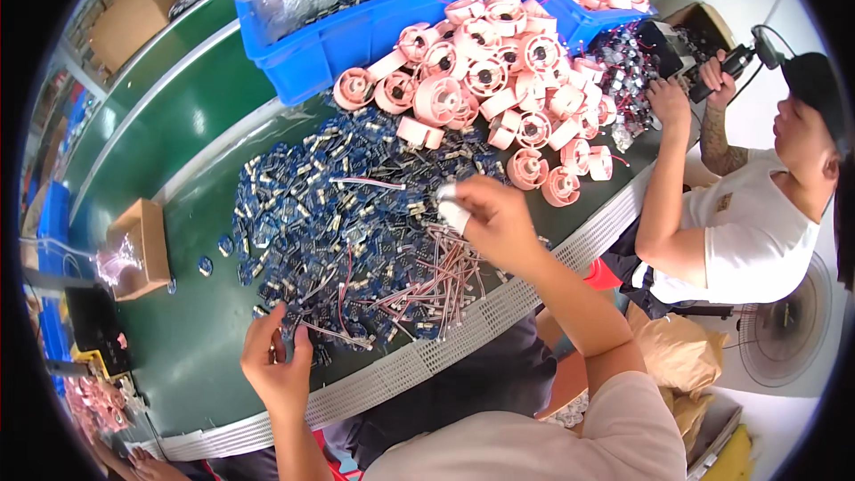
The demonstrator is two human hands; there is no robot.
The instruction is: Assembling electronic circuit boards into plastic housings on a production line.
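Observation:
A broad pile of small blue circuit boards [303, 196] covers the middle of the green table. My left hand [278, 361] is at the pile's near left edge, thumb and fingers closed around what looks like one small blue circuit board. A thin wire cable [334, 332] with white ends lies beside its thumb. Over the right side of the pile is my right hand [494, 223], with white coverings on its fingertips. Its fingers are pinched together, and whatever they hold is hidden. Just below it lies a loose bundle of red, white and dark wire cables [441, 281].
Pink round fan housings [485, 76] are heaped beyond the boards, against a blue bin [312, 62]. An open cardboard box [151, 245] stands at left. A white perforated strip [419, 356] edges the table. On the right, a co-worker [739, 214] handles a dark tool.

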